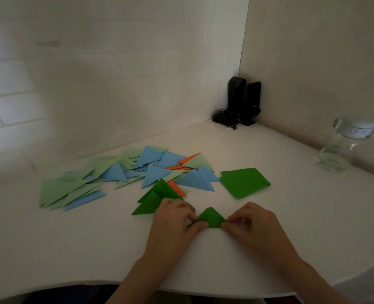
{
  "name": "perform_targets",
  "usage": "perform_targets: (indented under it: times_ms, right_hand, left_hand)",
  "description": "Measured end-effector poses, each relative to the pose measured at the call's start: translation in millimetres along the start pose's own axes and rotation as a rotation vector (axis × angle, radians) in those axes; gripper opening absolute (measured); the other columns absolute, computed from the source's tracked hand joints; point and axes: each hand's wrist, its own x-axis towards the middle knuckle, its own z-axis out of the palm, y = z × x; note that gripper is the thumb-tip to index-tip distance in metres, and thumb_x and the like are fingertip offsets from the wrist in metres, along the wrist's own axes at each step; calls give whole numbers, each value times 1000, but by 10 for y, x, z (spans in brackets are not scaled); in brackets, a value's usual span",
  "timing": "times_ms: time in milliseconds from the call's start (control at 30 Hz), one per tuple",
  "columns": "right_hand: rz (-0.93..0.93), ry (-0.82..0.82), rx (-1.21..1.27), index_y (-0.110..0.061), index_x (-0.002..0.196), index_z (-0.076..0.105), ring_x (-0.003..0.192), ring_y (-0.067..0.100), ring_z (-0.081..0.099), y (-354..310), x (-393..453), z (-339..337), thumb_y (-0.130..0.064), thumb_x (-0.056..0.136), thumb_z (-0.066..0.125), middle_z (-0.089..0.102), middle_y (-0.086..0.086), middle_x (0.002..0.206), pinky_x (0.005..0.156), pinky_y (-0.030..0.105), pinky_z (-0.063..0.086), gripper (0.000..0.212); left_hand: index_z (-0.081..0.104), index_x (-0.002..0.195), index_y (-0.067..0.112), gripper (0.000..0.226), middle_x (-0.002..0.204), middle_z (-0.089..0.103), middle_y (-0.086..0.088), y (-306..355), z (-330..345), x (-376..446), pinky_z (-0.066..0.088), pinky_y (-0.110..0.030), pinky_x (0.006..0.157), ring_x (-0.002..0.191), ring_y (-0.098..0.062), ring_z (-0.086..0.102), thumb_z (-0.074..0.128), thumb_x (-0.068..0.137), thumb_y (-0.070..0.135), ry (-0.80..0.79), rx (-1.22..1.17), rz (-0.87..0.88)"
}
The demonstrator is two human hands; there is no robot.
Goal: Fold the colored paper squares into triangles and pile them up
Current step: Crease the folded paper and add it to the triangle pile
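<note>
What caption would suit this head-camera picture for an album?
Both hands, left hand and right hand, pinch a dark green paper triangle on the white table, near scattered folded triangles.

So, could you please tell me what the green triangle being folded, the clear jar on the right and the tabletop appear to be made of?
The green triangle, pinched by the left hand and right hand, looks like thin matte paper: sharp crease, no shine. The jar seems to be clear glass, though plastic is possible; the wall shows through it. The tabletop looks like smooth white laminate or painted board, judging by its even, seamless surface.
</note>
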Motion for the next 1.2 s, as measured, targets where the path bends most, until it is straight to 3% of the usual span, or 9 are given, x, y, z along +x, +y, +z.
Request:
perform_targets:
  times_ms: [167, 367, 567, 733, 867, 967, 1067, 1200]
  right_hand:
    - [106, -9, -118, -40, 61, 51, 72, 3, 53, -81, 36, 91, -57, 72, 67, 54, -12, 77, 64, 20, 42, 26]
    - [147, -47, -221, -36, 66, 47, 76, 4, 50, -177, 60, 98, -67, 73, 58, 48, -12, 81, 61, 21, 40, 34]
    - [147, -89, -105, -35, 73, 48, 74, 2, 51, -90, 74, 53, -52, 74, 68, 54, -12, 79, 61, 20, 38, 27]
    - [115, -111, 8, -34, 79, 54, 65, 1, 49, -35, 56, 26, -35, 76, 72, 58, -11, 79, 59, 15, 35, 18]
    - [75, -91, 69, -30, 82, 57, 60, 0, 45, -8, 16, 33, -23, 80, 70, 58, -10, 81, 60, 11, 36, 14]
    - [46, -53, 34, -28, 84, 57, 64, -1, 44, -23, -24, 68, -20, 83, 66, 53, -11, 81, 63, 9, 35, 12]
    - [11, -39, 13, -28, 83, 54, 68, -3, 43, -31, -39, 88, -20, 84, 64, 47, -14, 80, 65, 7, 35, 13]
    - [7, -47, 24, -26, 83, 57, 68, -2, 44, 2, -28, 64, -21, 83, 66, 53, -10, 83, 65, 6, 35, 11]
  left_hand:
    - [64, 64, 25, 27, 81, 46, 12, 27, 84, 42, 41, -28, 74, 86, -11, 42, 74, 68, 49, 40, 132, -42]
    - [60, 64, 25, 28, 80, 43, 10, 43, 142, 60, 39, -29, 67, 83, -12, 41, 74, 69, 49, 70, 198, -59]
    - [58, 71, 25, 22, 84, 48, 10, 1, 43, 64, 34, -23, 76, 86, -11, 40, 75, 74, 39, -7, 88, -68]
    - [57, 81, 23, 18, 87, 52, 11, 1, -29, 54, 32, -18, 73, 86, -9, 43, 74, 78, 29, -51, 42, -61]
    - [60, 100, 21, 14, 99, 52, 10, 114, -60, 46, 35, -13, 76, 95, -9, 50, 63, 87, 18, -81, 43, 3]
    - [55, 116, 18, 23, 113, 50, 2, 294, 29, 4, 38, -21, 85, 104, -12, 45, 53, 94, 24, -119, 114, 13]
    - [53, 114, 16, 30, 113, 48, -2, 406, 116, 14, 40, -26, 86, 103, -17, 44, 58, 90, 34, -115, 135, -51]
    - [52, 110, 22, 30, 105, 50, 4, 391, 84, 96, 42, -21, 81, 96, -10, 48, 67, 84, 24, -161, -1, -139]
